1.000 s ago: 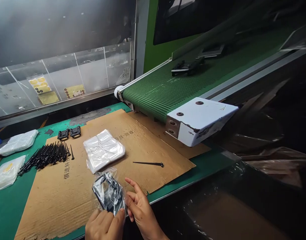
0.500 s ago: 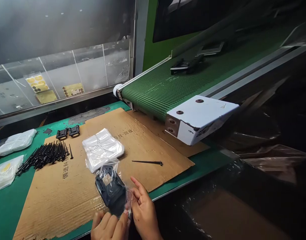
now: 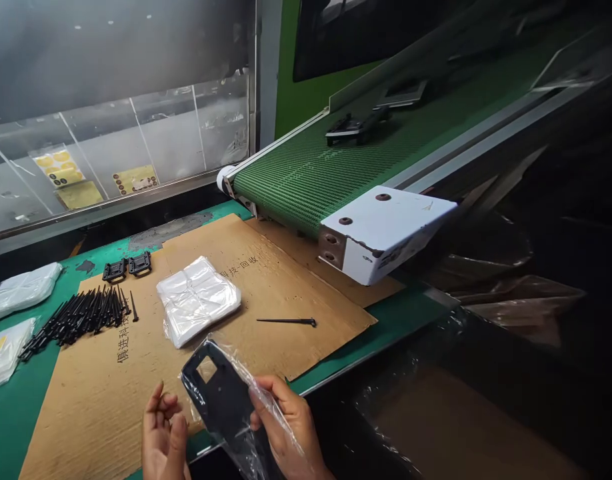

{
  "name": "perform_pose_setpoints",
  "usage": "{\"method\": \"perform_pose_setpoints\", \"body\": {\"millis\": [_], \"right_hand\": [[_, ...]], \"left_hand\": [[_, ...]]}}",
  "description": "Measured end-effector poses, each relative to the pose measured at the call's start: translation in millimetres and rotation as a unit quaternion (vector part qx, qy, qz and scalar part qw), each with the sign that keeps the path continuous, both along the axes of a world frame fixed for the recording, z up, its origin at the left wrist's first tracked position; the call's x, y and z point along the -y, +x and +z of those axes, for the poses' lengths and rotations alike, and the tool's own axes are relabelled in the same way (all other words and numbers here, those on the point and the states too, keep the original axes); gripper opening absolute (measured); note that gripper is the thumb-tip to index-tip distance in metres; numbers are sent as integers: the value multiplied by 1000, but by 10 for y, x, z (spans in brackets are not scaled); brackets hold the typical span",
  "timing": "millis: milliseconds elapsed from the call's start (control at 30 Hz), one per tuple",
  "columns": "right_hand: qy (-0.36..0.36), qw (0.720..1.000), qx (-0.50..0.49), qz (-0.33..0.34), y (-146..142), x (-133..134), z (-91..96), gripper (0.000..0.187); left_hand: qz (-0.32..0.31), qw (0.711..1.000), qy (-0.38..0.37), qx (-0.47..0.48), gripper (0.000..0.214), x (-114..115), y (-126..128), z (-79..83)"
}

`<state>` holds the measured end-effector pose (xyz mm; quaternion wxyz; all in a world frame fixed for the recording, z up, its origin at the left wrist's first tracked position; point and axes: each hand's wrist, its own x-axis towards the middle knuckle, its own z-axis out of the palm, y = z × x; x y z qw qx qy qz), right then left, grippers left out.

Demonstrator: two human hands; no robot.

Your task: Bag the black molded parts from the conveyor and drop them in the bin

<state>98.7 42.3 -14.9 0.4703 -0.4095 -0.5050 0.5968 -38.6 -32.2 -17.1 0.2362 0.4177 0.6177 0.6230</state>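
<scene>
So here's the setup right now: the right hand [image 3: 286, 423] has a black plastic plate [image 3: 219, 400] with a square cutout, sitting inside a clear plastic bag [image 3: 259, 417]. The fingers [image 3: 281, 393] of that hand are curled around the bag's edge and pinching it with the thumb, so the plate is tilted up over the near edge of the bench. The left hand [image 3: 163, 430] is open with its fingers [image 3: 159, 400] loosely spread, just beside the bag, and as far as I can see it isn't holding anything. Behind them, a big cardboard sheet [image 3: 306, 340] with Chinese print lies on the bench's green mat [image 3: 401, 333]. On the cardboard there's a stack of clear bags [image 3: 196, 300] in the middle, a single long black pin [image 3: 286, 321] to the right of it, and a heap of black pins [image 3: 81, 317] to the left, with two black clips [image 3: 127, 267] just far of that heap. Two white plastic packs [image 3: 21, 290] sit off the left side of the cardboard. Far right, a green conveyor belt [image 3: 306, 180] ends in a white metal guard [image 3: 381, 230], with black parts [image 3: 353, 128] lying on the belt.
</scene>
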Motion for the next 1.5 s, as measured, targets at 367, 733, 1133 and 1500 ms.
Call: {"method": "perform_pose_setpoints", "body": {"millis": [367,733,1133,1500], "right_hand": [[8,1000,-21,-4,194,-95,254,42],[-116,950,-63,282,39,49,171,55],[-11,978,150,141,333,93,21,41],[187,926,184,273,136,58,183,41]], "left_hand": [[-204,811,-91,541,17,-283,-157,24],[-161,841,-83,509,13,-303,-9,82],[44,837,-18,545,15,-232,-215,33],[37,885,-94,454,30,-247,145,474]]}}
